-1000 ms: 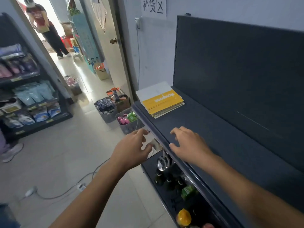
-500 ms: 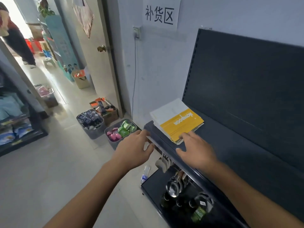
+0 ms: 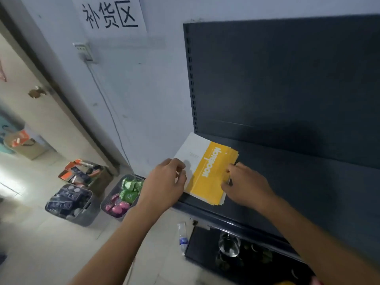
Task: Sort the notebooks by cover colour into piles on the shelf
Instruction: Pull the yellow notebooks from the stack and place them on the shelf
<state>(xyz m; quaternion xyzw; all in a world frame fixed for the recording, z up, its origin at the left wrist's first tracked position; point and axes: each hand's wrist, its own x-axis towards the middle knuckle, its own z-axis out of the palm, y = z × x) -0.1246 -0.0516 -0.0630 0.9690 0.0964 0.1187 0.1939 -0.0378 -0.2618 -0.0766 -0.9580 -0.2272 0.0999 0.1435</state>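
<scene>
A stack of notebooks is seen lying flat at the far left end of a dark, matt metal shelf, pushed up beside the pale wall and just short of the shelf's perforated back panel. The top is formed by a yellow notebook with a smooth card cover and white lettering. A white notebook is left showing under it on the left and far sides, and thin page edges are fanned unevenly at the near right corner. The stack's near edge is set close to the shelf's rounded front lip. The left hand is placed at the stack's near left edge, its bent fingertips touching the white cover; whether anything is gripped there cannot be told. The right hand is closed on the stack's right edge, with the fingers curled over it and the thumb laid on the yellow cover. To the right of the stack a long stretch of bare shelf surface is seen. Below the front lip, a lower shelf with rounded glassware is partly seen. On the tiled floor to the left, a clear plastic bottle, a grey basket of green and pink packets, a second basket of dark packets and a cardboard box are set near the wall. A paper sign is fixed to the wall above.
</scene>
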